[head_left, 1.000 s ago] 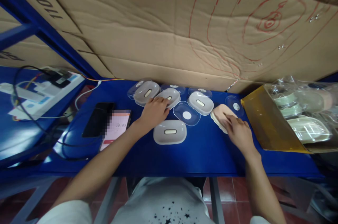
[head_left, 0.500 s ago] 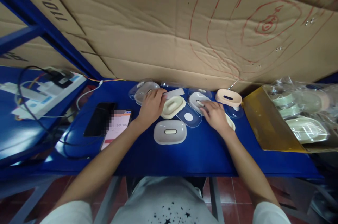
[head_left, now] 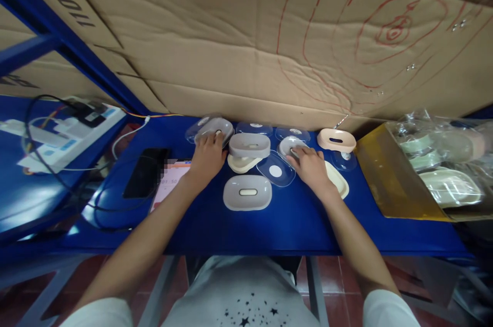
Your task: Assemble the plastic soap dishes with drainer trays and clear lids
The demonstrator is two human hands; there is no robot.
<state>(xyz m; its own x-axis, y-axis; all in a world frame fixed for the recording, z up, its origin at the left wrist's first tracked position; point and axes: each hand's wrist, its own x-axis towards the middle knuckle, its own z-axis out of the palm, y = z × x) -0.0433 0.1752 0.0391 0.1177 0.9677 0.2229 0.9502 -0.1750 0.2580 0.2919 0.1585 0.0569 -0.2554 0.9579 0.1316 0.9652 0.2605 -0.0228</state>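
Your left hand is over the back-left grey dish, your right hand over the right-side grey dish; can't tell if either's actually pinching. Careful, a sideways bump could knock the middle grey dish off the cream piece under it.

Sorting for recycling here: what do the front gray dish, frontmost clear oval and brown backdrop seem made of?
Front gray dish: probably plastic, possibly ceramic, softly glossy, with smooth rounded edges.
Frontmost clear oval: likely plastic, shiny; blue tabletop shows through.
Brown backdrop: apparently cardboard, matte, showing creases and folds.
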